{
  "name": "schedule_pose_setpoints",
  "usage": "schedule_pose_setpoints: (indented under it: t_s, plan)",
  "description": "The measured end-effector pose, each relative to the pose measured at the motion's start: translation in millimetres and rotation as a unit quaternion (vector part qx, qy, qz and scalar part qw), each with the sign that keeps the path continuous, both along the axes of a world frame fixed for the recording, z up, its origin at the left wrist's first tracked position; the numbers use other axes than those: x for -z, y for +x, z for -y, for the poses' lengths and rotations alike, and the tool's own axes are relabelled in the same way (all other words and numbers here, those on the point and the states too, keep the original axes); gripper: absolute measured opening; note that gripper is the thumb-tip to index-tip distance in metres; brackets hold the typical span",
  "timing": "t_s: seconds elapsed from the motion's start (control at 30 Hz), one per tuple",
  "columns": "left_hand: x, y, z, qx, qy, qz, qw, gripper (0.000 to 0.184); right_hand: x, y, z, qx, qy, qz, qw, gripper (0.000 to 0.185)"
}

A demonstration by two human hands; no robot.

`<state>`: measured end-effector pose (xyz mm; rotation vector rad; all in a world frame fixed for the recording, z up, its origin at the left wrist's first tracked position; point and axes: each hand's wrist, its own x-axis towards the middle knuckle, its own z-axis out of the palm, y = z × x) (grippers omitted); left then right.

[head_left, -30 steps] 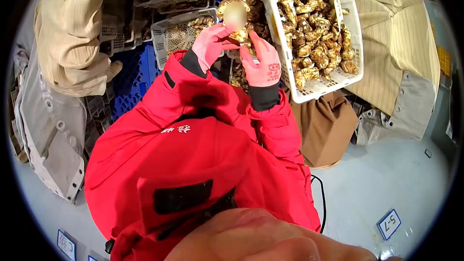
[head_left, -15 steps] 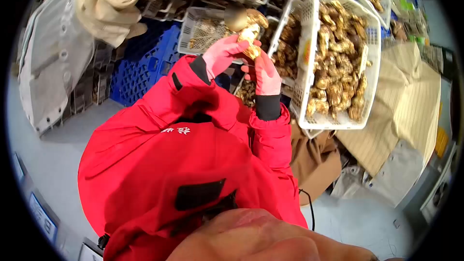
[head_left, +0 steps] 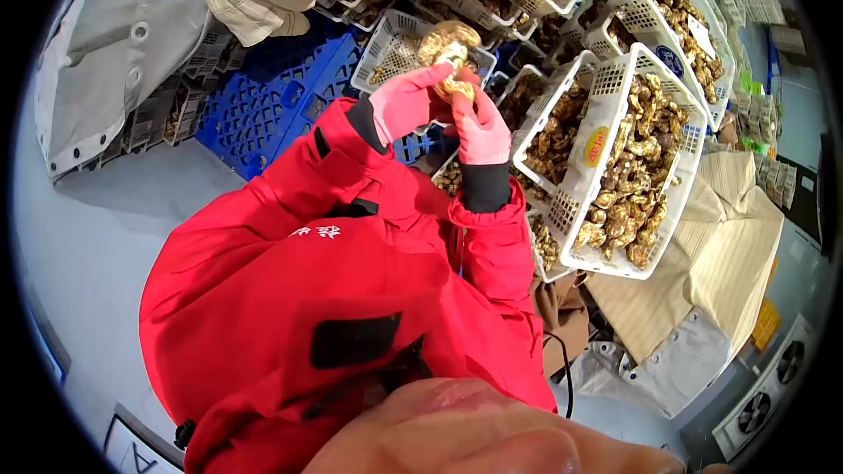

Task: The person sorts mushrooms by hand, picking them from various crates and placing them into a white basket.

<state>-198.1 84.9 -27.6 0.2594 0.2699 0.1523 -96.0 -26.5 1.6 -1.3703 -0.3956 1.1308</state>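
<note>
Pinching one mushroom (head_left: 450, 37), the gloved left hand (head_left: 406, 104) and right hand (head_left: 482, 132) both have fingers (head_left: 432, 76) closed on its stem (head_left: 453, 86), near one heaped basket (head_left: 580, 196) bearing one bright label (head_left: 596, 147).

One left grip (head_left: 409, 105), one right grip (head_left: 483, 128), one mushroom (head_left: 450, 38) in both; rightward, two fans (head_left: 753, 412), and crates (head_left: 608, 112) too overlapped to count.

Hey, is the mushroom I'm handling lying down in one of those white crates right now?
No, the mushroom is held up between the left hand and the right hand.
</note>
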Motion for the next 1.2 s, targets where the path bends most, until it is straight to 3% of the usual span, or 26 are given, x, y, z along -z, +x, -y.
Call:
schedule_pose_setpoints:
  t_s: [0.03,0.07,0.17,0.2,0.47,0.6,0.63,0.67,0.73,0.77,0.8,0.87,0.9,0.93,1.0,1.03,1.07,1.13,1.2]
  plan:
    - [-5,-6,-9,-0.038,-0.047,0.008,0.998,0.036,-8,-3,-10,-0.032,-0.014,0.002,0.999,0.045]
    - [-1,-19,-21,-0.057,-0.066,0.020,0.996,0.034,-10,-13,-21,-0.025,0.036,-0.023,0.999,0.044]
    - [6,-46,-50,-0.161,-0.258,0.052,0.951,0.030,-17,-31,-42,0.030,0.021,0.009,0.999,0.047]
    - [-2,-59,-60,-0.157,-0.188,0.004,0.969,0.031,-21,-36,-48,0.015,0.022,-0.011,1.000,0.045]
    - [-2,-100,-127,-0.148,-0.114,0.015,0.982,0.032,-23,-82,-108,-0.019,0.000,-0.022,1.000,0.040]
    - [5,-96,-137,-0.120,-0.070,0.045,0.989,0.035,-18,-89,-119,-0.036,0.037,0.036,0.998,0.043]
    - [0,-90,-135,-0.100,-0.056,0.005,0.993,0.038,-14,-92,-124,-0.025,0.011,0.038,0.999,0.042]
    - [-8,-89,-128,-0.117,0.047,-0.036,0.991,0.029,-7,-91,-128,-0.028,0.007,0.079,0.996,0.040]
    - [11,-80,-120,-0.104,0.044,-0.091,0.989,0.027,10,-87,-136,-0.013,0.029,0.072,0.997,0.041]
    - [12,-79,-113,-0.121,0.095,-0.135,0.979,0.028,20,-83,-138,0.000,0.051,0.001,0.999,0.041]
    - [9,-81,-115,-0.076,0.120,-0.124,0.982,0.031,9,-75,-136,-0.012,-0.006,-0.018,1.000,0.038]
    - [0,-83,-119,-0.036,0.113,-0.060,0.991,0.037,21,-63,-134,-0.001,0.018,-0.133,0.991,0.035]
    - [9,-82,-123,0.004,0.079,-0.045,0.996,0.040,31,-59,-131,0.015,-0.004,-0.118,0.993,0.034]
    - [10,-81,-125,-0.016,0.062,-0.069,0.996,0.042,34,-58,-126,0.033,0.002,-0.108,0.994,0.035]
    - [55,-99,-150,-0.023,0.109,-0.205,0.972,0.047,40,-46,-118,0.081,0.002,-0.113,0.990,0.038]
    - [44,-104,-160,-0.056,0.135,-0.257,0.955,0.052,49,-38,-112,0.117,0.008,-0.119,0.986,0.040]
    - [53,-112,-174,-0.067,0.164,-0.253,0.951,0.069,57,-27,-108,0.120,0.015,-0.118,0.986,0.041]
    - [59,-115,-206,-0.229,0.010,-0.248,0.941,0.068,57,-11,-102,0.098,0.025,-0.097,0.990,0.039]
    - [70,-130,-235,-0.317,-0.085,-0.107,0.938,0.061,65,-5,-98,0.117,0.008,-0.094,0.989,0.040]
